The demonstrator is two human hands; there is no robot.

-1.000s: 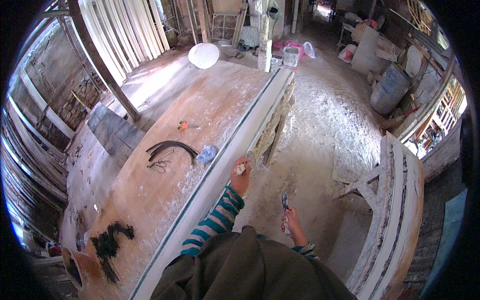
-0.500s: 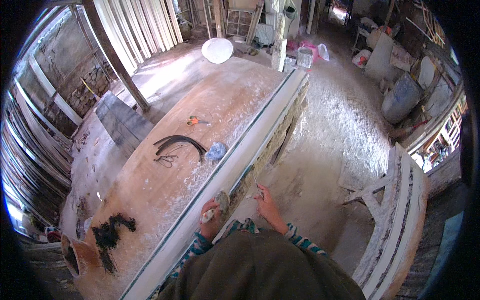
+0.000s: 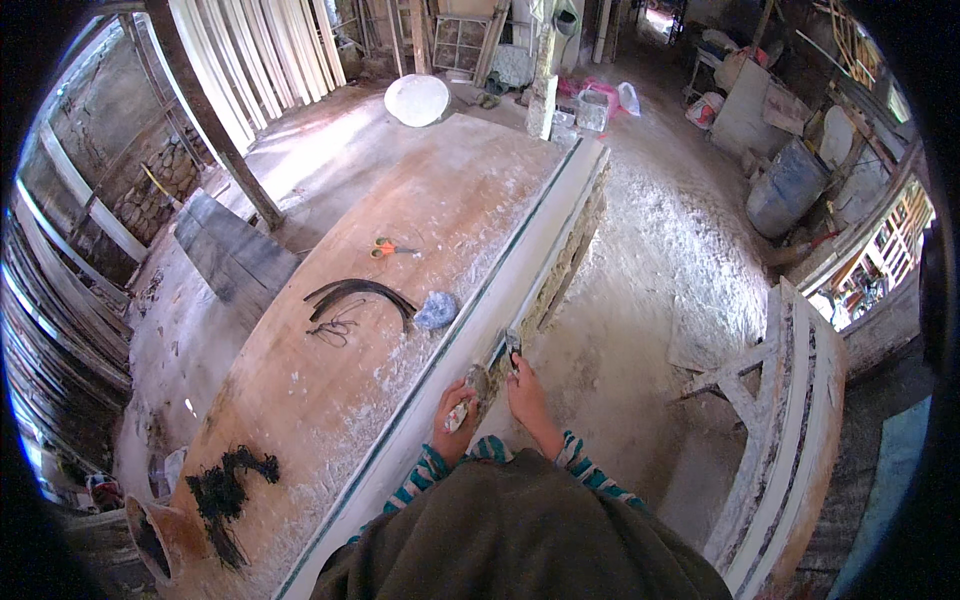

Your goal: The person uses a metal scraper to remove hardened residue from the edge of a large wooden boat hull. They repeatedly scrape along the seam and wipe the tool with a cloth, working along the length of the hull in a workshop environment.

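My left hand [image 3: 448,428] is closed around a grey, rounded flat piece [image 3: 479,381] with a whitish, smeared part in the palm; its exact kind is unclear. In my right hand [image 3: 531,405] a small putty knife [image 3: 513,342] points away from me, its blade at the outer side of a long white-coated edge [image 3: 480,315]. A dark green line runs along that edge, which borders a broad brown surface [image 3: 330,400] spotted with white. Just left of the edge lies a crumpled bluish plastic bag [image 3: 436,311].
On the brown surface lie orange-handled scissors [image 3: 384,247], curved black strips [image 3: 360,285] and a tangled black bundle [image 3: 225,490]. A slatted white bench-like piece [image 3: 790,430] stands at right. A wooden post [image 3: 215,110] rises at left; a blue barrel [image 3: 787,187] stands far right.
Both hands have moved, the left up and to the right with the grey piece. The putty knife has turned so its flat blade shows, and it sits against the white edge.
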